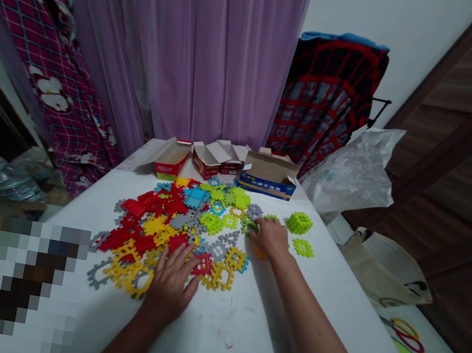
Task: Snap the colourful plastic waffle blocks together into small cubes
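Here, the left hand [171, 284] lies with fingers [191, 260] spread and loose, flat on red and yellow tiles at the near edge of the pile [173, 220], gripping nothing. The right hand [269, 237] curls its fingers down onto a green tile [251, 226] at the pile's right edge; whether they pinch it or only touch it cannot be told. Just right of the pile, clear of it, sit a green stack [300, 222] and 1 loose green piece [302, 248]. Behind the pile stand open red boxes [171, 160] and 1 blue box [268, 181]. Everything rests on a white table [235, 334].
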A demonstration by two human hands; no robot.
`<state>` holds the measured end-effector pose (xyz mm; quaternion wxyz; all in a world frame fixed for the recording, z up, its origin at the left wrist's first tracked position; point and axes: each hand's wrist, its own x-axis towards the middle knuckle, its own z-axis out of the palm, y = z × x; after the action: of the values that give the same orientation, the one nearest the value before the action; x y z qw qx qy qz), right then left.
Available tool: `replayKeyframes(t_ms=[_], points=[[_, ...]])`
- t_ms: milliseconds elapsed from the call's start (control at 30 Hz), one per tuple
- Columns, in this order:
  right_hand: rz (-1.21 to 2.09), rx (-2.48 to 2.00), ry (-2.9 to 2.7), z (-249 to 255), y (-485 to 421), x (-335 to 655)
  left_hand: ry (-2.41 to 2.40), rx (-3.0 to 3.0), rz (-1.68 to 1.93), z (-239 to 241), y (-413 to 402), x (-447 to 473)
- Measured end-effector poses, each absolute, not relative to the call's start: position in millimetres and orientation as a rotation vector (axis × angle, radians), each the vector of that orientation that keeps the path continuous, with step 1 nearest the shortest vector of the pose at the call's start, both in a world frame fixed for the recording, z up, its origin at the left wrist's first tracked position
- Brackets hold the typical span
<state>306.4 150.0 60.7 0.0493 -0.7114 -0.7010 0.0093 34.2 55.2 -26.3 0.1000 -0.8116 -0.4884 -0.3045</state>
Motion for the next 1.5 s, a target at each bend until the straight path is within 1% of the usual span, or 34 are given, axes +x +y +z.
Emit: replayKeyframes(t_ms=[100, 333, 433, 567, 767, 933, 1067, 1500], points=[[0.067, -2.292, -2.235, 66.2, 162.4, 311.4, -1.451, -2.394, -0.936, -26.6, 54.6, 34.6], [0.058, -2.328, -2.324, 65.4, 171.5, 300.5, -1.444, -2.410, -0.917, -29.1, 55.0, 33.8], [0.022, -2.257, -2.312, 69.2, 167.0, 294.2, -1.447, -2.418, -0.914, -28.9, 54.8, 33.7], [-0.030, -2.047, -2.213, 64.8, 147.2, 275.4, -1.433, -2.423, -0.927, -28.0, 54.7, 32.8], [0.117, -1.858, -2.256, 34.5, 112.9, 247.3, -1.447, -2.398, -0.991, -28.1, 52.8, 37.0], [0.168, -1.813, -2.132, 30.3, 104.8, 244.3, -1.518, -2.350, -1.096, -29.1, 50.4, 44.5], [0.232, -1.818, -2.231, 36.5, 107.6, 234.9, -1.507, -2.351, -1.095, -29.0, 50.5, 44.6], [0.270, -1.805, -2.366, 46.6, 127.2, 224.6, -1.523, -2.369, -1.060, -26.0, 49.9, 43.8]])
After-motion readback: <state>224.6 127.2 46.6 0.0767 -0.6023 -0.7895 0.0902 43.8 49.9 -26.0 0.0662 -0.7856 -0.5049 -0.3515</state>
